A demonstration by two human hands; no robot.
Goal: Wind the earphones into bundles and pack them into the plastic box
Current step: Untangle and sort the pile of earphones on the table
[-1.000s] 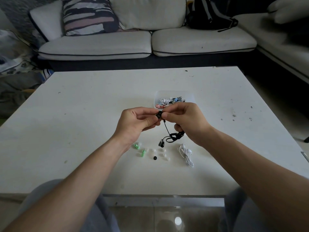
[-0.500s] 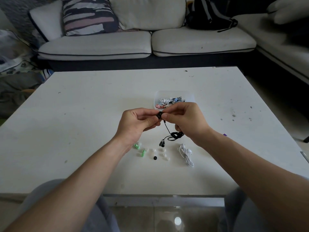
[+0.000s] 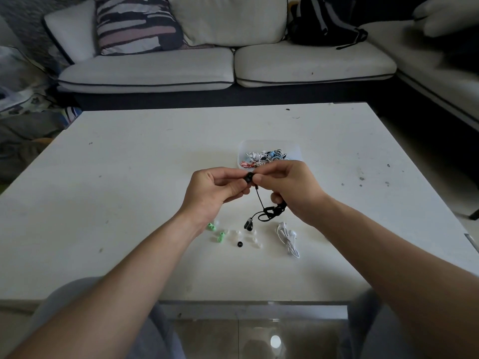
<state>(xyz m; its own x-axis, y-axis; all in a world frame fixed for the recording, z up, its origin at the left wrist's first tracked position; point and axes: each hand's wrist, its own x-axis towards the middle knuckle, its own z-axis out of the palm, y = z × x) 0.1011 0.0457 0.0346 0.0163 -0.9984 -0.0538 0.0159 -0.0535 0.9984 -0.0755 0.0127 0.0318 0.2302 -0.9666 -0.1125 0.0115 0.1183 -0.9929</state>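
Above the white table, my left hand (image 3: 216,189) and my right hand (image 3: 287,186) meet fingertip to fingertip and pinch one bud of the black earphones (image 3: 267,212). The black cord drops from that bud to a small wound bundle held in my right hand's lower fingers; the second bud dangles below. Just beyond my hands stands the clear plastic box (image 3: 269,145) with several wound earphones inside. A bundle of white earphones (image 3: 287,237) lies on the table near my right wrist.
Loose ear tips lie under my hands: green ones (image 3: 215,230), translucent white ones (image 3: 250,238) and a black one (image 3: 240,244). The white table (image 3: 129,177) reaches a light sofa (image 3: 223,68) behind, with a black backpack (image 3: 321,24) on it.
My hands stay together on the bud. The hanging bundle and the dangling bud have shifted very slightly; otherwise the scene is the same.
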